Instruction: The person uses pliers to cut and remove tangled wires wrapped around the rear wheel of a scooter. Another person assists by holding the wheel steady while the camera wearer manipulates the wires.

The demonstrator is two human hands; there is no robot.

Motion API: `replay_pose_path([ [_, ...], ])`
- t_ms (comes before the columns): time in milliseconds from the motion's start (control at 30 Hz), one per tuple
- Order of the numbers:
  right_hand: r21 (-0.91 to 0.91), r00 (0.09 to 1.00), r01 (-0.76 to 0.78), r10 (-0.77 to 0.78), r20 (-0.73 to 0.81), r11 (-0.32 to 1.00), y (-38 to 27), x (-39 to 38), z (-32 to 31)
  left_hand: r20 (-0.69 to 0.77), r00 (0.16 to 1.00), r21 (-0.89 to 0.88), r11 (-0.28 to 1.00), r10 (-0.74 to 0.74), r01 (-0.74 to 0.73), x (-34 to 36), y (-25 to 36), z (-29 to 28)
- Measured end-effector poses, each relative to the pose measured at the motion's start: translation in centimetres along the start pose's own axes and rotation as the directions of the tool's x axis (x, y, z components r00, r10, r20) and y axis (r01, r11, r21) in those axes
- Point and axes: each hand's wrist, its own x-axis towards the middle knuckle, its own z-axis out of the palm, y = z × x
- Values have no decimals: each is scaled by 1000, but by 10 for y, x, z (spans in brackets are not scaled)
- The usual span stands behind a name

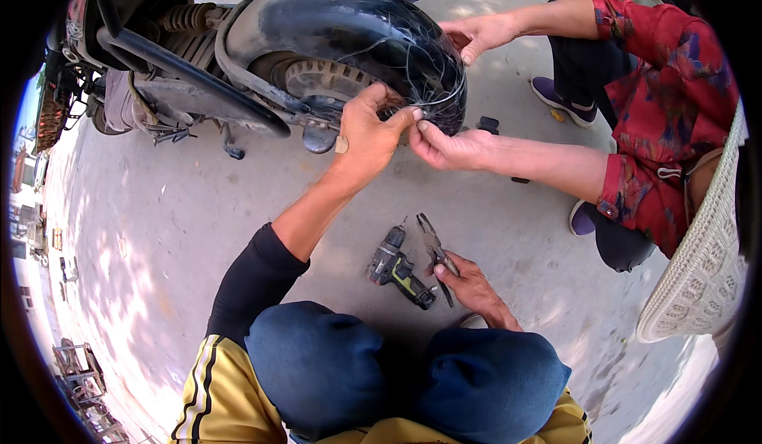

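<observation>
A black rear mudguard (317, 15) curves over the motorbike's wheel, its right end cracked and crossed by thin pale wire (413, 71). My left hand (367, 130) reaches up to the lower edge of that end, thumb and fingers pinched together; what lies between them is too small to tell. Right beside my thumb, a co-worker's hand (452, 146) pinches at the same spot, while their other hand (488, 35) rests against the mudguard's far side. Low by my knees, my right hand (472, 289) is closed around the handles of the pliers (433, 243), jaws pointing away from me.
A black and green cordless drill (399, 268) lies on the concrete ground (198, 222) left of the pliers. The motorbike's black tube bar (198, 67) runs along its near side. A co-worker in a red patterned shirt (663, 95) crouches at the right, near a pale knitted hat (698, 261).
</observation>
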Motion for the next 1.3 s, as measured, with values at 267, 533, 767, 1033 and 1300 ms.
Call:
replay_pose_path([
  [267, -190, 998, -18, 8, -57, 982, 7, 18, -1, 1, 1000, -70, 997, 28, -28, -4, 8, -2],
  [533, -283, 998, -67, 65, -17, 957, 56, 16, 21, -36, 999, 38, 999, 25, -23, 3, 6, -3],
  [767, -551, 992, -28, -47, -120, 834, 103, 9, 34, 18, 998, 213, 975, 54, -57, -8, -3, -15],
  [1033, -668, 970, 21, -176, -165, 744, 106, 9, 44, -4, 995, 70, 993, 97, -97, -9, 9, -13],
  [1300, -656, 971, 30, -178, -160, 754, 105, 12, 42, -100, 991, -323, 945, -94, 57, 9, 23, -15],
])
